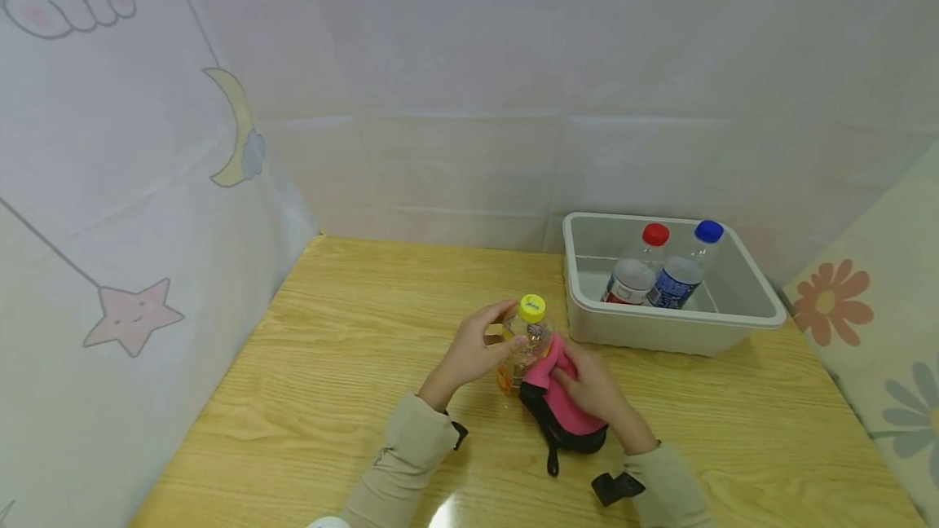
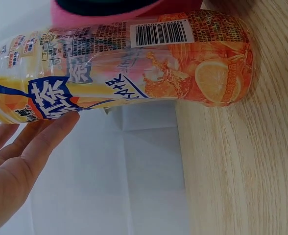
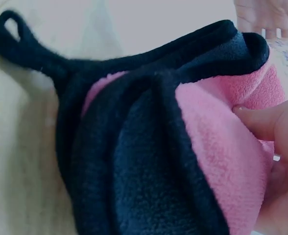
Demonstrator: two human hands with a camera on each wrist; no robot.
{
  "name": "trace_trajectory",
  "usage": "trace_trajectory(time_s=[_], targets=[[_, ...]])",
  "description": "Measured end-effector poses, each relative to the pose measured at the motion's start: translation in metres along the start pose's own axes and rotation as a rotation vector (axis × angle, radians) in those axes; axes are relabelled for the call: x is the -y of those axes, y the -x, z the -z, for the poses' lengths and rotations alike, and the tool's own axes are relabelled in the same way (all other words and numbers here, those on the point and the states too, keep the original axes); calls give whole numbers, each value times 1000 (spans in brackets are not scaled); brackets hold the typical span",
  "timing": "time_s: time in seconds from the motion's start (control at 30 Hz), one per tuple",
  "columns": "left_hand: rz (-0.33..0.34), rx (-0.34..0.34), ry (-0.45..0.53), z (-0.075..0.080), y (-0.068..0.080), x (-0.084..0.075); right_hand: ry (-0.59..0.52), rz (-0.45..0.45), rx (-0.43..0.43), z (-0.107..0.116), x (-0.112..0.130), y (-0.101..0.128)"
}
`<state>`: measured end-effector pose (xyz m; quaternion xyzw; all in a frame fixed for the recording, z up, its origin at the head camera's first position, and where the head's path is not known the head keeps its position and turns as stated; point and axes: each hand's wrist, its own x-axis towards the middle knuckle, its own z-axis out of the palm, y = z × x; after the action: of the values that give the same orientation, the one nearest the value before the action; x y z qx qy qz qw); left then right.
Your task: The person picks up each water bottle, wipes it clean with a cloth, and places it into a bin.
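We're mid-wipe: left hand (image 1: 469,349) steadies tea bottle (image 1: 524,349) upright on tabletop (image 1: 330,365), fingers curled round neck; right hand (image 1: 597,385) grips pink cloth (image 1: 561,398) vs bottle side. Next, we reckon: firm hold, rotate btl, cover rest of label.

In the head view the pink and black fleece cloth (image 1: 561,406) under the right hand (image 1: 597,389) hides the lower side of the orange tea bottle (image 1: 522,349), whose label print is too small to read there, while the left wrist view cuts off its cap end.
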<state>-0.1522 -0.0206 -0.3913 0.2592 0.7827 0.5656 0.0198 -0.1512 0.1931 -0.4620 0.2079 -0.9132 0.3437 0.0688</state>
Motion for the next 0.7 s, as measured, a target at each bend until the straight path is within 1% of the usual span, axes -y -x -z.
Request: trace_trajectory(time_s=[0.17,0.27,0.37,0.4,0.57,0.63,0.7], targets=[[0,-1,-2,0,0,-1,67,-30,29,-8,-1,2],[10,-1,5,0,0,-1,76,-38,40,-13,-1,3],[14,-5,26,1,0,3,83,-45,63,-16,0,4],[14,-7,32,1,0,6,89,-53,75,-18,-1,5],[42,-13,45,2,-4,30,98,-69,145,-21,-3,8],[50,-8,52,3,-5,40,83,-63,160,-21,-5,9],[44,-1,54,5,-6,44,56,-55,167,-22,-8,10]])
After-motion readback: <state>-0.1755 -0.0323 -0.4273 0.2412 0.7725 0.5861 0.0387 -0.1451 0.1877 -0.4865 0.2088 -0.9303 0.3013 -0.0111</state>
